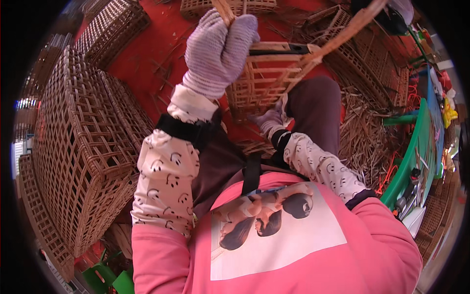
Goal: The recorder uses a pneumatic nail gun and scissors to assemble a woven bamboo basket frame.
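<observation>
Left grip (218, 53) (ribbed knit) clenches a woody strip (224, 11), the right grip's (269, 121) hold on a slatted basket (267, 81) unclear.

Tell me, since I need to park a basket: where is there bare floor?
Mostly the red floor between the upper-left basket and the raised left hand, though lightly littered. Crowded: far left, with a big basket; right, with piled dry strips and a green table.

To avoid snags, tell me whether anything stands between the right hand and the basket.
Nothing visible does. The right hand is at the lower right of the basket, with no other thing seen between them; the strip slants up from the basket's upper right corner, away from that hand.
</observation>
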### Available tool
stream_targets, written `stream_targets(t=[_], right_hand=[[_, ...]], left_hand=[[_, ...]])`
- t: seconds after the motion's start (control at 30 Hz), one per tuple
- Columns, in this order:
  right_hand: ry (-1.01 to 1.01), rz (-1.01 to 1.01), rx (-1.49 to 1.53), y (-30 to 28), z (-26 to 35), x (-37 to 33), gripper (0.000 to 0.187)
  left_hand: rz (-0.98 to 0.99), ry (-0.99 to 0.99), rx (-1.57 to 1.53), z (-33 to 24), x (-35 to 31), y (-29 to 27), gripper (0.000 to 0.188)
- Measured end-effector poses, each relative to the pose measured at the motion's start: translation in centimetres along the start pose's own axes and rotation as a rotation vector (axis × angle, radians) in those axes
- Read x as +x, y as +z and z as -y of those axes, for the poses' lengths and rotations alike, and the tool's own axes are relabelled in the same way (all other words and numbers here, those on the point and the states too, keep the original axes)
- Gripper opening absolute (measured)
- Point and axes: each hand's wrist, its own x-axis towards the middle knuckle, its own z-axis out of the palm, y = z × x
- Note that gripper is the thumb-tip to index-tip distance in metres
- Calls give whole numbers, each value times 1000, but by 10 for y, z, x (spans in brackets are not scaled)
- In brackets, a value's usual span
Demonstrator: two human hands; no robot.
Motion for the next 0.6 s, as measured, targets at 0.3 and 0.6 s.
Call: stream_targets(t=[0.3, 0.6], right_hand=[[-264, 92, -477, 25, -7, 16, 52], [-931, 54, 817, -151, 23, -24, 87]], left_hand=[[130, 119, 165, -20, 13, -20, 35], [-338, -358, 418, -60, -22, -23, 62]])
